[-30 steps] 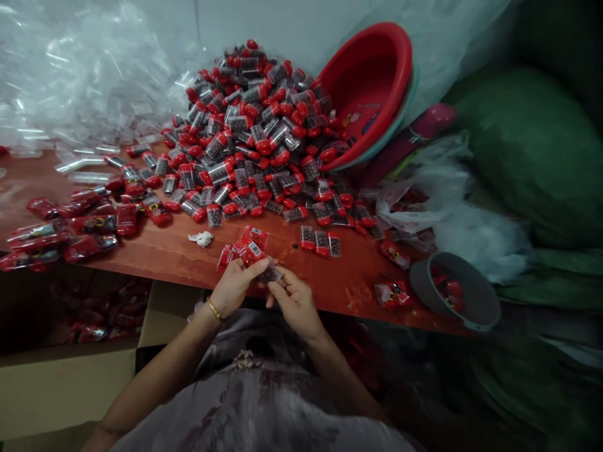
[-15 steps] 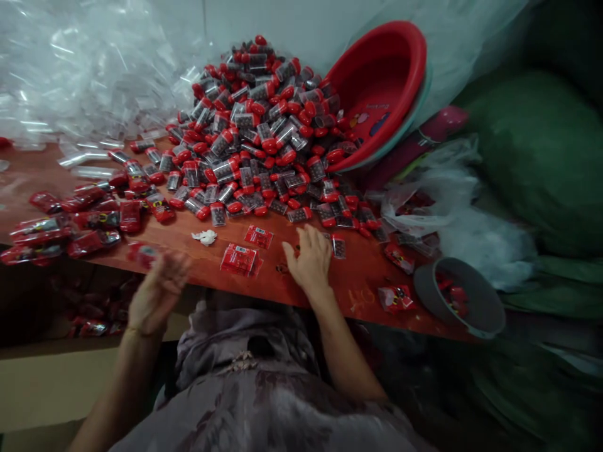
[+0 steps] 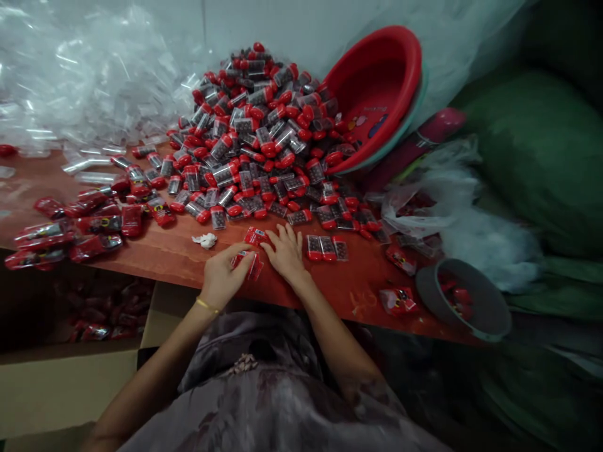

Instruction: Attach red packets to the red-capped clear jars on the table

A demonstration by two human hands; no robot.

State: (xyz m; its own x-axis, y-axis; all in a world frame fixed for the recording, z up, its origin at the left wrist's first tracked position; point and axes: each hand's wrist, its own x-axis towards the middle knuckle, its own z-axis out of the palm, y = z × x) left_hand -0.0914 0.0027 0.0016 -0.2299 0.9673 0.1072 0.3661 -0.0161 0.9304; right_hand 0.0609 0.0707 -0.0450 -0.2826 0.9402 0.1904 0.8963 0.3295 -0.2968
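My left hand (image 3: 225, 275), with a yellow bangle at the wrist, is over a small stack of flat red packets (image 3: 254, 267). Its thumb and fingers close at the edge of a red packet; the fingertips are partly hidden. My right hand (image 3: 286, 256) lies spread on the table just right of the stack, its thumb beside another flat red packet (image 3: 254, 235). To its right, a short row of clear tubes (image 3: 326, 248) with dark contents and red ends lies side by side.
Behind is a big heap of red-ended tubes (image 3: 249, 138), with a tilted red basin (image 3: 391, 75) at its right. Filled red packets (image 3: 94, 220) lie left, above an open carton (image 3: 70, 389). A grey bowl (image 3: 485, 307) stands at the right edge. Crumpled white paper (image 3: 204, 240) lies nearby.
My left hand has come right from the table's left front edge to the red packets. My right hand has shifted left, off the tubes, which now show in a row.
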